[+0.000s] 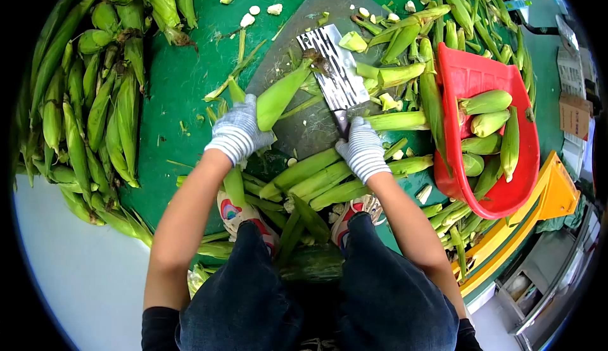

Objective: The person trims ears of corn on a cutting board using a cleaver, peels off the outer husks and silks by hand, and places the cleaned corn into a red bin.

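My left hand (pixel 239 130), in a striped knit glove, is closed around a green ear of corn (pixel 282 94) still in its husk. The ear slants up and right, its brown silk end close to the cleaver. Gloved the same way, my right hand (pixel 365 148) grips the dark handle of a cleaver (pixel 335 66). Its blade, patterned black and silver, lies over a grey cutting board (pixel 272 59) and points away from me. Cut husk pieces and a pale green chunk (pixel 353 41) are scattered around the blade.
Unhusked corn (pixel 95 91) is heaped at the left. A red plastic scoop (pixel 453 72) at the right holds several trimmed ears. Loose husks (pixel 310 180) lie by my shoes, and more litter the green floor (pixel 171 123). A yellow metal frame (pixel 557 192) stands beyond the scoop.
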Demonstrator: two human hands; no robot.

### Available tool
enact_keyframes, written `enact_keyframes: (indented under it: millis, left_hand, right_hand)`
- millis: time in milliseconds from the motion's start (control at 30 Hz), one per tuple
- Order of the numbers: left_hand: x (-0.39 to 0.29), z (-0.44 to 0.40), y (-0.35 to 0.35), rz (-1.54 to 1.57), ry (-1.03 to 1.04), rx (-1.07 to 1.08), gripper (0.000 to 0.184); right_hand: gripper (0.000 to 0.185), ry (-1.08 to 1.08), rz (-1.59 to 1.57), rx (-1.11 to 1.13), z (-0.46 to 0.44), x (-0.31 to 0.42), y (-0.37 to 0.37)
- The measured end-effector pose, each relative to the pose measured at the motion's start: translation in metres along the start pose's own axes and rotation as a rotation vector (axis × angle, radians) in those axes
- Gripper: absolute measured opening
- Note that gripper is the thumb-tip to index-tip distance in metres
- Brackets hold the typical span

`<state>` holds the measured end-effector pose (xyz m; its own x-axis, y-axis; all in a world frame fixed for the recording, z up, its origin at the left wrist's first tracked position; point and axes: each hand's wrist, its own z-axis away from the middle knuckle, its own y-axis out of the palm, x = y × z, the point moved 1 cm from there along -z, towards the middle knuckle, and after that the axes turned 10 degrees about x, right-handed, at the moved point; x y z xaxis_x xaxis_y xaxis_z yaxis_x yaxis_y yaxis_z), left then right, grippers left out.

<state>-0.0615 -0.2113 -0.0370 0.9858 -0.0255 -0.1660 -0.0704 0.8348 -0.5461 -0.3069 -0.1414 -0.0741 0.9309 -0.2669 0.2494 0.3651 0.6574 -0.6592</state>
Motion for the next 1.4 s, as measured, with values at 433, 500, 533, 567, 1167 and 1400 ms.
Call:
enact_keyframes:
  millis: [433,500,533,567,1167,1400]
  left_hand:
    - [0.008,0.006,-0.020,-0.017,0.075,0.038,0.093]
    - [0.011,0.004,-0.018,-0.014,0.083,0.014,0.093]
    - [0.012,0.004,-0.017,-0.013,0.087,0.010,0.093]
    - [0.007,0.009,-0.025,-0.009,0.068,0.076,0.094]
    - [0.063,0.024,0.002,0.847,0.380,0.325,0.080]
    - [0.016,0.099,0.017,0.834,0.480,-0.002,0.096]
  right_hand:
    - [0.028,-0.379,-0.646,-0.132,0.056,0.013,-0.013]
    - [0.029,-0.273,-0.704,0.020,0.032,0.020,0.002]
    - [0.029,-0.263,-0.731,0.064,0.019,0.020,0.014]
    - [0.030,-0.248,-0.634,0.097,0.012,0.022,0.014]
    - [0.046,-0.039,-0.666,0.284,0.013,0.000,-0.003]
    - [0.024,-0.656,-0.647,0.001,0.097,0.069,-0.104]
